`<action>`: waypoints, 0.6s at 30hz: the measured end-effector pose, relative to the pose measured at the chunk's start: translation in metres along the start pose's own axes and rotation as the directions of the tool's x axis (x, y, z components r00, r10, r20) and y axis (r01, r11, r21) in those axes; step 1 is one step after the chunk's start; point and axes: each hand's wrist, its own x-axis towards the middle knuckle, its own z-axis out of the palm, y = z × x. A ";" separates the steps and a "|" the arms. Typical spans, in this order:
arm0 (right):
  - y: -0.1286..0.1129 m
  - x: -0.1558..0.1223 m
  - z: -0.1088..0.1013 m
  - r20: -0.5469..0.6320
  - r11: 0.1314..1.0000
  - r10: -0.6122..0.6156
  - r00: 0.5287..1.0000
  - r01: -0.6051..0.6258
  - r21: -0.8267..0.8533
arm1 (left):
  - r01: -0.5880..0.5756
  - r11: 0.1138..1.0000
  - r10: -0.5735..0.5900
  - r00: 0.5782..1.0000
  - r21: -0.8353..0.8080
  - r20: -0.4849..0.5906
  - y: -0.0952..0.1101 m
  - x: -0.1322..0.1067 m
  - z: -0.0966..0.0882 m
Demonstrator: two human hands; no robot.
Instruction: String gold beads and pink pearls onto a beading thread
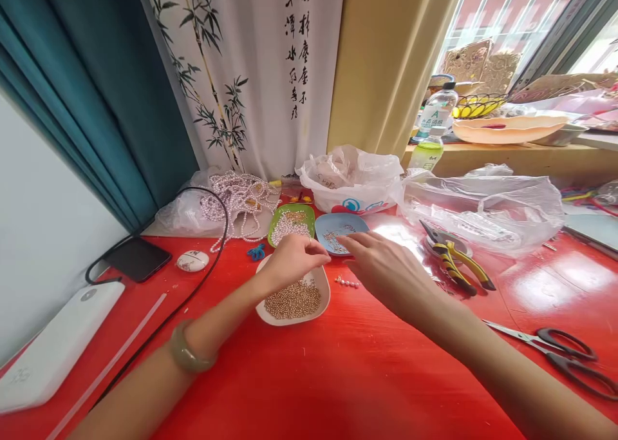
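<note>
My left hand (293, 259) hovers over the far edge of a white dish (322, 292) full of small gold beads, fingers pinched together on something too small to make out. My right hand (383, 266) reaches in from the right, fingertips pointing left toward the left hand at the near rim of a blue dish (340, 224) holding tiny parts. A short strung row of pearls (346, 283) lies on the red table just under the right hand. A green bangle sits on my left wrist.
A green dish of pearls (291, 224), pearl strands (239, 201), plastic bags (352, 176), yellow-handled pliers (456, 259), scissors (555, 350), a phone (138, 258), a white power bank (53, 343) with black cable, and a cluttered window sill (512, 153).
</note>
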 end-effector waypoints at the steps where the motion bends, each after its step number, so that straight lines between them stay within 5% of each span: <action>1: -0.003 0.001 0.002 0.026 0.999 -0.039 0.999 0.038 0.023 | -0.018 1.000 0.018 1.000 -0.006 0.008 0.001 0.001 0.002; 10: 0.007 0.011 0.025 0.100 0.982 -0.114 0.988 0.097 0.161 | -0.007 0.998 0.011 0.998 -0.065 0.062 -0.009 0.007 0.000; 18: 0.016 0.020 0.037 0.112 0.973 -0.029 0.993 0.003 0.230 | 0.076 0.991 -0.068 0.995 -0.111 0.075 -0.029 0.017 -0.006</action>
